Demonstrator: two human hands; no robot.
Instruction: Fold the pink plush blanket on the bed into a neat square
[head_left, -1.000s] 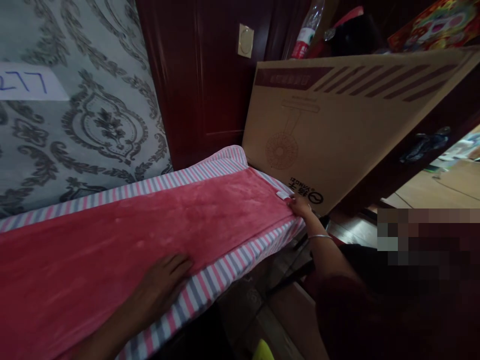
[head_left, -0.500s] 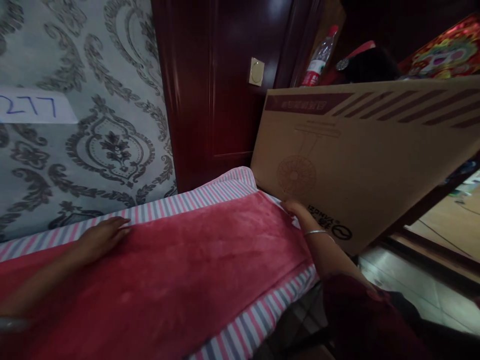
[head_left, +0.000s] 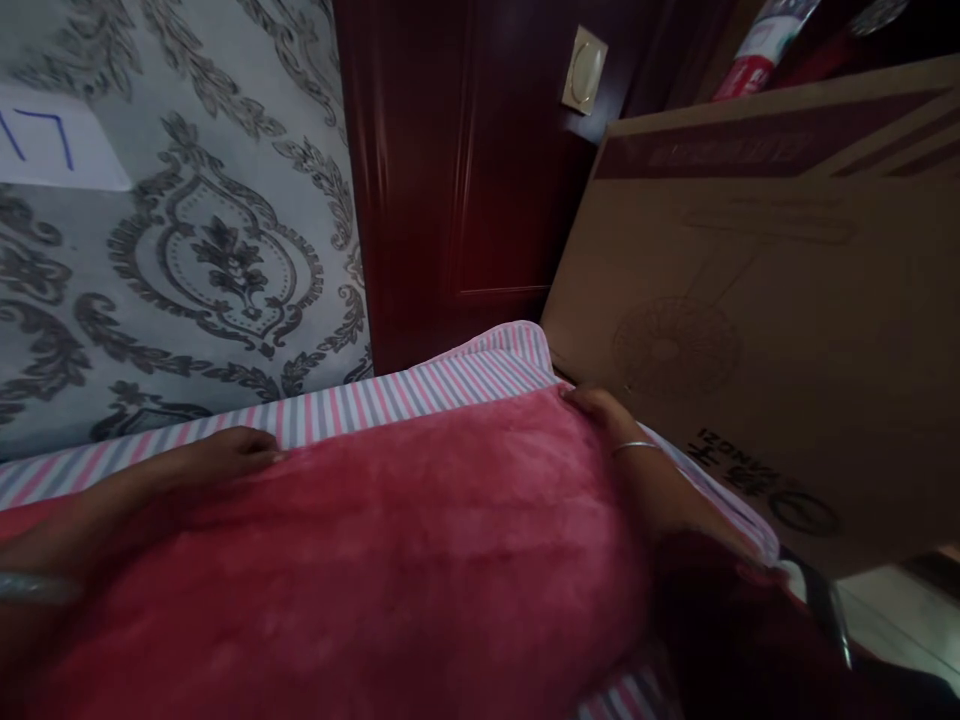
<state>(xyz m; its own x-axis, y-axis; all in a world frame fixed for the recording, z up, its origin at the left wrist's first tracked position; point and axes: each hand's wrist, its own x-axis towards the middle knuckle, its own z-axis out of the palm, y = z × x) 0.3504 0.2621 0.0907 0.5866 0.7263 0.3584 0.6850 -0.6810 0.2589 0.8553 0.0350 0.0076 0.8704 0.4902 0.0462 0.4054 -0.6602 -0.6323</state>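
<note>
Head: right fingers [head_left: 588, 397] now on far corner of red blanket [head_left: 420, 510]

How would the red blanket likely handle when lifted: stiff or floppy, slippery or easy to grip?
The red blanket would probably be floppy, as soft creases run across it. Its fuzzy-looking surface suggests a fair grip for the right hand at its corner. It seems unlikely to break, looking like plain soft fabric.

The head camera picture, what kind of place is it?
Probably a room in someone's home: there's patterned wallpaper, dark red panelling, and a soft-looking red cloth lying over a striped cloth.
</note>
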